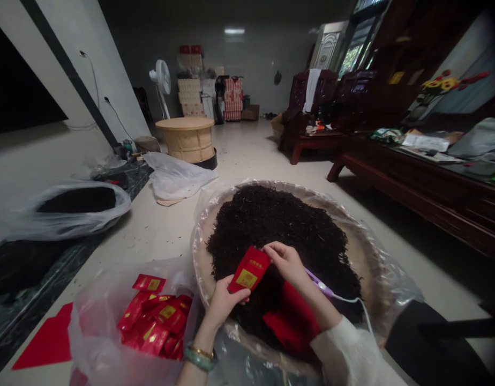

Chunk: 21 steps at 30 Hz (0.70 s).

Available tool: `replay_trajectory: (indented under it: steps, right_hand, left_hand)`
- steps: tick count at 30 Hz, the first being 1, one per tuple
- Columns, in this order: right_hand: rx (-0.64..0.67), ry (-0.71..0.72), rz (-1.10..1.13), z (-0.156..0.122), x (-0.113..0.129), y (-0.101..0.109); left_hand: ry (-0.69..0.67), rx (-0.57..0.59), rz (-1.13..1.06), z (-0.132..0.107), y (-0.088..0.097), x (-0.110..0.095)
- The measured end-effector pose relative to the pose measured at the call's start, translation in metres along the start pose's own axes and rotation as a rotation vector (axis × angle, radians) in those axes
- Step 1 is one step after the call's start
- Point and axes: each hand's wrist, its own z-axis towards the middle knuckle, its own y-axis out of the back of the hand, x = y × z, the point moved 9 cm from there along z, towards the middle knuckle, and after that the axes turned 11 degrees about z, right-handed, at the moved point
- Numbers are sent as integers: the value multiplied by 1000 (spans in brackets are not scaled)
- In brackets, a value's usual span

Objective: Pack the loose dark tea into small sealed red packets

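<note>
A red packet with a gold label is held above a heap of dark, dried tea leaves. My left hand grips its lower left side, thumb across the front. At the packet's upper right corner, the fingers of my right hand pinch the edge. The leaves lie in a wide round tray lined with clear plastic. Under my right forearm is a red sheet or bag, partly hidden. A purple and white corded device rests on the leaves beside that forearm.
A clear plastic bag at the lower left holds several red packets. Further left is another bag of dark leaves. A round wooden drum-shaped stand and a fan stand behind. A dark wooden table is at right.
</note>
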Motion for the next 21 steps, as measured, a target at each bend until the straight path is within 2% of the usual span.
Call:
replay_trajectory:
  steps: [2,5,7,10,12,15,18,21]
  right_hand:
    - [-29,9,-3,0,0,4]
    - [-45,86,-60,-4,13,2]
    - [27,133,-149,-6,24,-12]
    - [153,128,-313,-7,28,-32]
    - [156,121,-360,-4,28,-35]
    - [122,136,-307,-3,29,-35]
    - [189,154,-249,-9,31,-47]
    - [213,181,-216,-16,34,-56]
  left_hand:
    - [9,-22,-18,0,2,1]
    - [6,-39,-13,0,2,2]
    - [-2,-14,28,-1,-1,2]
    - [-33,53,145,-3,-4,1]
    - [-91,40,257,-6,1,-6]
    - [-221,-51,404,-11,13,-26]
    - [-240,35,319,-11,2,-37]
    - [-121,119,255,-7,-15,-30]
